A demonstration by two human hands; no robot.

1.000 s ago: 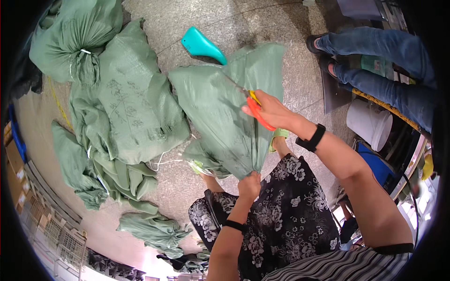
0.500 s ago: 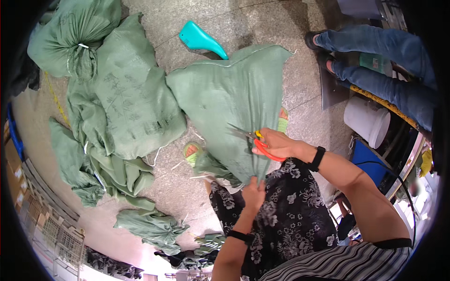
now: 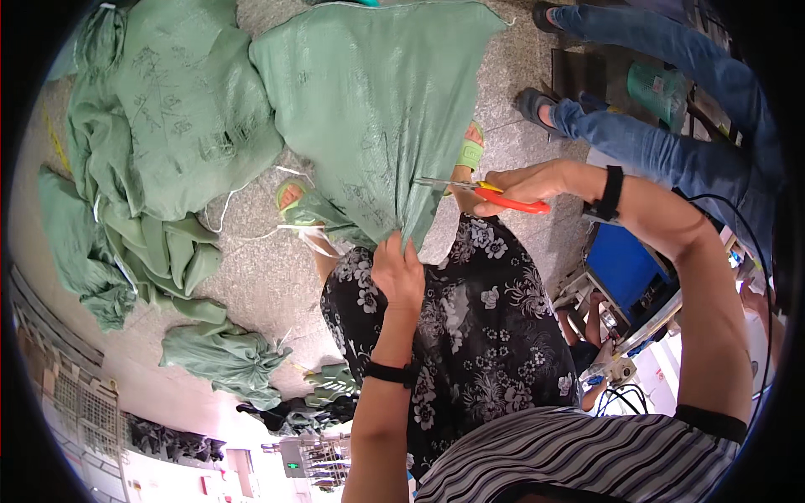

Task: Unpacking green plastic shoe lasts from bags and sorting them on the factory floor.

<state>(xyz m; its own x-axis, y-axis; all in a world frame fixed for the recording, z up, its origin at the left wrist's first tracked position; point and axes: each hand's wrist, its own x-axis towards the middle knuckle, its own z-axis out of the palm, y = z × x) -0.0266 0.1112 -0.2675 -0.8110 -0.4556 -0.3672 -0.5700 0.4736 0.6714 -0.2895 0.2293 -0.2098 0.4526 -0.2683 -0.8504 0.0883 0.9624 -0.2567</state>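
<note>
On the stone floor lie about 5 green woven sacks: 1 large sack [image 3: 369,109] in the middle, 1 flat sack [image 3: 189,109] beside it, and roughly 3 crumpled ones at the left and bottom, such as the bunched sack [image 3: 222,356]; folds make an exact count uncertain. There is 1 pair of scissors [image 3: 486,191] with red and yellow handles. The person's 2 hands show, the left hand [image 3: 398,272] and right hand [image 3: 528,183], each wrist with 1 black band, plus 2 green sandals and another person's 2 jeans-clad legs.
</note>
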